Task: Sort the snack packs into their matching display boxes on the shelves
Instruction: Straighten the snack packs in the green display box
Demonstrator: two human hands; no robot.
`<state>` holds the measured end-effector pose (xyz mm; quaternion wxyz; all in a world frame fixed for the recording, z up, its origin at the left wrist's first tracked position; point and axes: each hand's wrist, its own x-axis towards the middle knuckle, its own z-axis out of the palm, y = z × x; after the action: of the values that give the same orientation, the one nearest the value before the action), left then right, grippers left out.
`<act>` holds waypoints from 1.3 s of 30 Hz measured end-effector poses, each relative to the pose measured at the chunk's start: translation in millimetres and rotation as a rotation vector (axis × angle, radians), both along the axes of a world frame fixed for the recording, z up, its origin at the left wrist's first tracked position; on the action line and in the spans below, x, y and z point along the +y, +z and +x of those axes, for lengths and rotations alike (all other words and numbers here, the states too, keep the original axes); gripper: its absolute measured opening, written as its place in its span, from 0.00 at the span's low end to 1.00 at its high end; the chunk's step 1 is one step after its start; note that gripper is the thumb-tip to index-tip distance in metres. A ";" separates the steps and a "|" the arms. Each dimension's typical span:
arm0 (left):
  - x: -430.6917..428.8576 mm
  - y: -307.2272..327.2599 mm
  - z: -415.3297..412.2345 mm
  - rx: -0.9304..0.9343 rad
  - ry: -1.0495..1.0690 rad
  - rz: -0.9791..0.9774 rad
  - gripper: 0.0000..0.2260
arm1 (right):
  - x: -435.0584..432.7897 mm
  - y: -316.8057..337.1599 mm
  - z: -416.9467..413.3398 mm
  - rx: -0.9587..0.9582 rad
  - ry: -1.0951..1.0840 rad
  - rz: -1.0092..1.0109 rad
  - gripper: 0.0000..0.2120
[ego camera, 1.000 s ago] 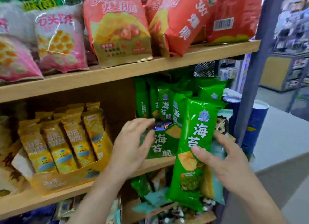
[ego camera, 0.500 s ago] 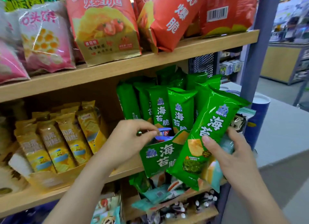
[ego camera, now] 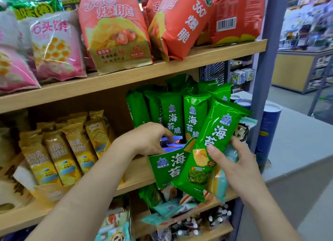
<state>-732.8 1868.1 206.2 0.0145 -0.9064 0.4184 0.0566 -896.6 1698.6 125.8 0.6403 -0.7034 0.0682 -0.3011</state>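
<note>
Sorting looks midway: the right hand (ego camera: pixel 234 161) clasps a green seaweed pack (ego camera: pixel 207 132) in its fingers (ego camera: pixel 215 152), with the matching green display box (ego camera: pixel 167 167) just left of them, while the left hand (ego camera: pixel 147 141) curls its fingers (ego camera: pixel 166 132) over stray blue packs (ego camera: pixel 173 145) inside, grip unclear.

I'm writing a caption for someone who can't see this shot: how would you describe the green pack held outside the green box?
Go to the right end of the middle wooden shelf, where a green box holds a row of upright packs. Just in front of it, the right hand grips the green pack; unlike its twins, it tilts and is outside the box.
</note>
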 end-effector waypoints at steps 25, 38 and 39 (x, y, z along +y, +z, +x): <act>39.4 36.1 -15.4 -0.032 0.085 -0.476 0.14 | 16.0 -19.3 6.6 0.039 -0.068 -0.079 0.17; 156.3 -40.3 -115.5 0.192 0.481 -1.476 0.10 | 61.9 -9.4 -3.2 -0.057 -0.052 -0.244 0.19; 167.5 -51.0 -120.6 0.281 0.514 -1.514 0.11 | 64.9 -12.2 -4.1 -0.066 -0.040 -0.259 0.20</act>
<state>-853.4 2035.7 155.3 -0.6688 -0.7227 0.1197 -0.1272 -900.7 1763.5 113.6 0.5398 -0.7684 0.0215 -0.3432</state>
